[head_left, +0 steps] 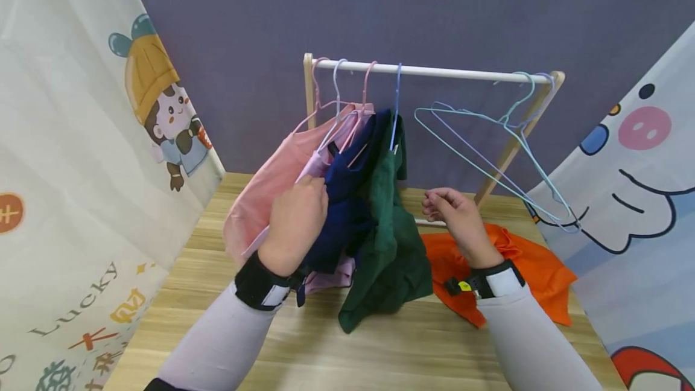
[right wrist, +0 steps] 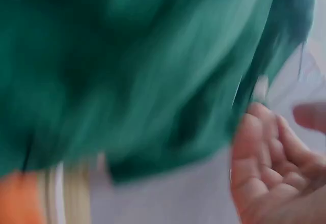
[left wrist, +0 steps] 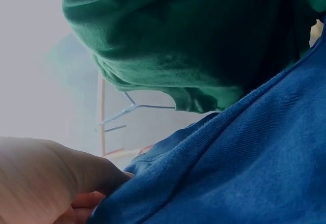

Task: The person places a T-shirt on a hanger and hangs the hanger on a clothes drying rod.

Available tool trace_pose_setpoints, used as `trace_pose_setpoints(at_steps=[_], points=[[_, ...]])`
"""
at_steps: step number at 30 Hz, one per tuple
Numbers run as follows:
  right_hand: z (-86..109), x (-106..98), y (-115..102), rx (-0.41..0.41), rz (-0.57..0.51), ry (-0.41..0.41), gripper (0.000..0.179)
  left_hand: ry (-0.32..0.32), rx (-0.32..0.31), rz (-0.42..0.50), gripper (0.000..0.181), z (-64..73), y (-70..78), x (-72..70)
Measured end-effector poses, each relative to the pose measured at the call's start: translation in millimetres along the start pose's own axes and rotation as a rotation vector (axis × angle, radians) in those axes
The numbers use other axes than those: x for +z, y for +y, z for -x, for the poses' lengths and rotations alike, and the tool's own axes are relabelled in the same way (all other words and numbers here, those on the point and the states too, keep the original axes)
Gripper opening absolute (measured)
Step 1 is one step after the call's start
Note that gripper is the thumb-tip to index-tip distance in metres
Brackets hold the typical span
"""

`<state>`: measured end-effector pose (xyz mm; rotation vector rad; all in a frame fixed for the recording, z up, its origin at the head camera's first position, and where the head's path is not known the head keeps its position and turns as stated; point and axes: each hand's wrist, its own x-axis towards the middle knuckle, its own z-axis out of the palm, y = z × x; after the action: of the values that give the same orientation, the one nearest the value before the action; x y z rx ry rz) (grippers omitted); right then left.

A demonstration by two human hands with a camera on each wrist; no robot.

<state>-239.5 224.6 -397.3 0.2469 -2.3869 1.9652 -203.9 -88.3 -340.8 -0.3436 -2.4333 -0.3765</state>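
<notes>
My left hand (head_left: 298, 219) pinches the edge of a navy blue garment (head_left: 339, 216); the left wrist view shows the thumb against the blue cloth (left wrist: 224, 168). The garment hangs from a pink hanger on the rack. To its right is a dark green garment (head_left: 388, 234) on a blue hanger (head_left: 397, 101). My right hand (head_left: 458, 222) is just right of the green garment, fingers loosely bent and thumb apart, holding nothing. In the right wrist view the green cloth (right wrist: 153, 81) is blurred, close beside the fingertips (right wrist: 260, 109).
Pink (head_left: 271, 183) and lilac (head_left: 315, 166) garments hang at the left of the white rail (head_left: 434, 70). Two bare hangers, one mint (head_left: 467, 112) and one lavender (head_left: 461, 140), hang at its right end. An orange garment (head_left: 537, 264) lies on the wooden table (head_left: 304, 343).
</notes>
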Motion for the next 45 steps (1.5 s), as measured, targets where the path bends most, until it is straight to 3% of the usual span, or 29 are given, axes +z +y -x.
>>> trace_pose_setpoints(at_steps=[4, 7, 9, 13, 16, 20, 25, 34, 45], points=[[6.3, -51.6, 39.1, 0.008, 0.495, -0.042, 0.039, 0.005, 0.0, 0.003, 0.022, -1.4, 0.1, 1.1], [12.4, -91.1, 68.6, 0.001, 0.768, -0.079, 0.042, 0.005, 0.003, 0.004, 0.022, -2.3, 0.8, 1.5], [16.8, -112.8, 85.8, 0.025, 0.866, -0.099, 0.052, 0.001, 0.008, 0.004, 0.022, -2.5, 1.1, 1.5], [26.6, -142.4, 116.7, 0.109, 1.034, -0.155, 0.088, -0.007, 0.01, -0.005, 0.02, -0.7, 0.4, 2.3], [35.9, -154.2, 137.1, 0.183, 1.068, -0.208, 0.102, -0.01, 0.011, -0.009, 0.02, 0.7, 0.4, 3.0], [48.1, -161.0, 160.0, 0.269, 1.015, -0.286, 0.103, -0.013, 0.017, -0.015, 0.021, 1.3, 1.2, 2.2], [55.3, -162.0, 174.9, 0.32, 1.028, -0.32, 0.103, -0.02, 0.009, -0.022, 0.021, 2.0, 0.7, 1.2], [51.5, -160.7, 174.7, 0.333, 1.045, -0.322, 0.103, -0.017, -0.005, -0.034, 0.022, 2.7, -1.1, -1.0], [79.2, -138.1, 168.1, 0.326, 1.093, -0.31, 0.103, -0.035, -0.017, -0.021, 0.023, 1.7, 0.0, -1.6]])
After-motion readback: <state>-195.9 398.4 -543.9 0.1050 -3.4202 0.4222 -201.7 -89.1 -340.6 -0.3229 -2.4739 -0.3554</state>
